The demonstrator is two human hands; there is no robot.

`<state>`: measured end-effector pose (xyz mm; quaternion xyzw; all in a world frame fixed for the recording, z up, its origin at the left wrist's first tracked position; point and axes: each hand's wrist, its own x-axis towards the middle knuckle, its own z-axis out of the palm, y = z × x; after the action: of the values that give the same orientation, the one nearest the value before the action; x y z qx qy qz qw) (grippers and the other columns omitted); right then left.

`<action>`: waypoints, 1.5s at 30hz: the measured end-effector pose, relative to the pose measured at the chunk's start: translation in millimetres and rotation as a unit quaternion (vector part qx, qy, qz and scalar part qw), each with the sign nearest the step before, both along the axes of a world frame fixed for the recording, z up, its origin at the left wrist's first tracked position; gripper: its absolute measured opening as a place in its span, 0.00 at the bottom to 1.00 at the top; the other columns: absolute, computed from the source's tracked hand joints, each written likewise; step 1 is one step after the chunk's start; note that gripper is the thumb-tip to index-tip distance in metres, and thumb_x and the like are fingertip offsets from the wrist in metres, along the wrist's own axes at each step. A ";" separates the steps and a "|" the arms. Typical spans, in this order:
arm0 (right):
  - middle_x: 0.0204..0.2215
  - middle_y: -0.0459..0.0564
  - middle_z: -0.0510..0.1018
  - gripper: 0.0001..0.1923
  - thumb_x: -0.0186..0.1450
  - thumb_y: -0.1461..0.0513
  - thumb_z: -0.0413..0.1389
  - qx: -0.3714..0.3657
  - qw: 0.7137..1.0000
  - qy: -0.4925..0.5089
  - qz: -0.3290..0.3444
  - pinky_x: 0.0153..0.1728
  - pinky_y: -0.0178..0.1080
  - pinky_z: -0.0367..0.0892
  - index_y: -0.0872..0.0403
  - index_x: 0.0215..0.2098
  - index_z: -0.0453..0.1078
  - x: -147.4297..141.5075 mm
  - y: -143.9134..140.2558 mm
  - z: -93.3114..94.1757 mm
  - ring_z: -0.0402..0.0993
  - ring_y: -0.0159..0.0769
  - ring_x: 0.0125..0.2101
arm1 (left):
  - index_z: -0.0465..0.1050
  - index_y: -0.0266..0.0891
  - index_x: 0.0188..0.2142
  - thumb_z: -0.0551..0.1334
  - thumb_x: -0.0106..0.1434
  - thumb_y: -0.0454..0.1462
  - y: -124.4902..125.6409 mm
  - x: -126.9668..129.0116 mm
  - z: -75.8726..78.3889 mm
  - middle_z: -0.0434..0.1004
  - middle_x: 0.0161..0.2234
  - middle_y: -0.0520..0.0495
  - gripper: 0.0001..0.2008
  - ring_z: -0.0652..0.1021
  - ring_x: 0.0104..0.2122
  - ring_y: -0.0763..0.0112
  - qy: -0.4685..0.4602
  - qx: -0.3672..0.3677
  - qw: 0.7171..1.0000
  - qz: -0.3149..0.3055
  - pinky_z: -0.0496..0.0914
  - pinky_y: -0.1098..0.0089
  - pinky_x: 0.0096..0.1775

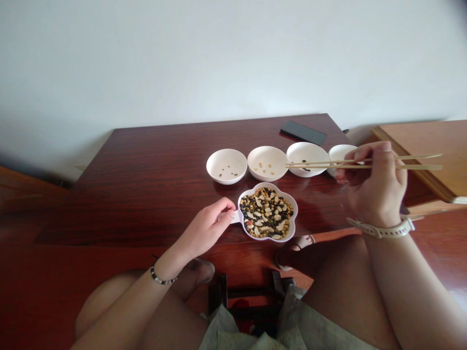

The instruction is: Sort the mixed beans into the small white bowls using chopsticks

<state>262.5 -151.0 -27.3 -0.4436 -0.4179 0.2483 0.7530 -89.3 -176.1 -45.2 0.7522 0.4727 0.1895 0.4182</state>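
Observation:
My left hand point(211, 223) is closed on the short handle of a white flower-shaped dish point(296, 214) at the table's front edge. Mixed beans and pale peanuts point(268, 211) fill the dish. A pair of wooden chopsticks point(328, 166) is gripped in my right hand point(379, 182), tips pointing left over the bowls. Several white bowls stand in a row behind the dish. The leftmost bowl point(226, 158) has a few small dark beans, and the second bowl point(267, 154) has yellow ones. Black beans lie in the third bowl point(307, 151). My right hand partly hides the rightmost bowl point(341, 151).
A dark phone point(303, 132) lies on the dark red wooden table point(160, 170), behind the bowls. The white wall point(219, 63) rises at the table's back. To the right stands a lighter wooden piece of furniture point(426, 141). My legs are below the front edge.

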 end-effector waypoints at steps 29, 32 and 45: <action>0.26 0.46 0.74 0.19 0.75 0.47 0.58 -0.207 0.940 -0.039 0.269 0.22 0.32 0.70 0.52 0.35 0.71 -34.6 -21.4 1.0 0.73 0.30 0.23 | 0.72 0.41 0.45 0.54 0.79 0.43 0.9 6.7 2.1 0.79 0.38 0.52 0.11 0.74 0.37 0.68 -0.003 -0.002 1.000 0.002 0.64 0.67 0.41; 0.27 0.47 0.74 0.20 0.74 0.46 0.58 -0.205 0.938 -0.046 0.275 0.23 0.34 0.71 0.52 0.34 0.71 -37.1 -21.1 -2.4 0.74 0.32 0.24 | 0.72 0.42 0.45 0.54 0.79 0.43 1.2 6.8 2.3 0.78 0.38 0.52 0.11 0.74 0.37 0.68 -0.004 -0.003 1.000 0.001 0.64 0.67 0.41; 0.25 0.47 0.75 0.21 0.72 0.45 0.61 -0.186 0.950 -0.010 0.252 0.20 0.32 0.70 0.52 0.32 0.71 -39.2 -21.0 0.5 0.73 0.31 0.22 | 0.72 0.41 0.45 0.54 0.79 0.43 -0.3 8.0 4.1 0.78 0.38 0.51 0.11 0.75 0.36 0.67 -0.004 0.000 1.000 0.003 0.65 0.67 0.40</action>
<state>223.3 -172.0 -26.8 -0.4582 -0.4700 0.4989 0.5659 -81.3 -176.4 -41.1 0.7499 0.4733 0.1943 0.4193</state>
